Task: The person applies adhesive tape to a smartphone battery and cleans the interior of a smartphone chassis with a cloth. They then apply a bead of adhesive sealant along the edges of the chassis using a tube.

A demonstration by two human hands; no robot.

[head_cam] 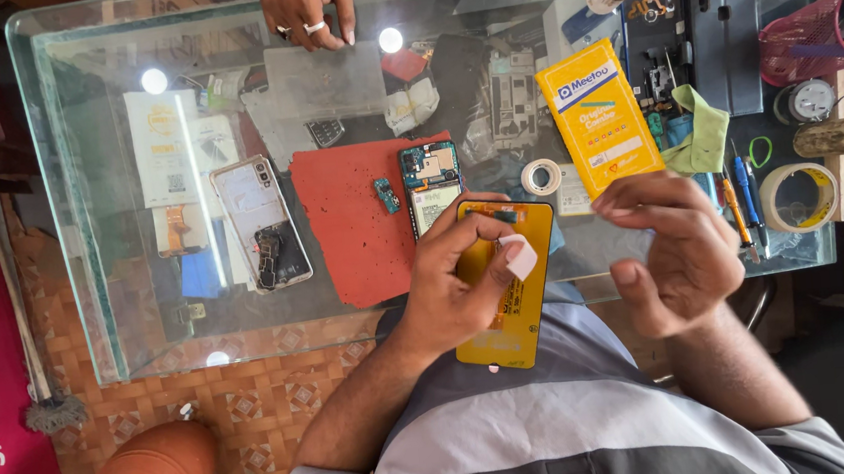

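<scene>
Left hand (451, 290) grip: yellow phone panel (509, 290), overhanging table edge (250, 349) | right hand (679, 252) open, beside

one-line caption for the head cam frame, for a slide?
Left hand holds a yellow phone panel with a white tab; right hand hovers open beside it, over a cluttered glass table.

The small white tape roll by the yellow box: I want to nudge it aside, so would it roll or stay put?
The white tape roll lies flat on the glass table, so it would probably slide, not roll. It looks small and hollow, likely light. The smooth glass may let it skid toward the yellow box close beside it.
</scene>
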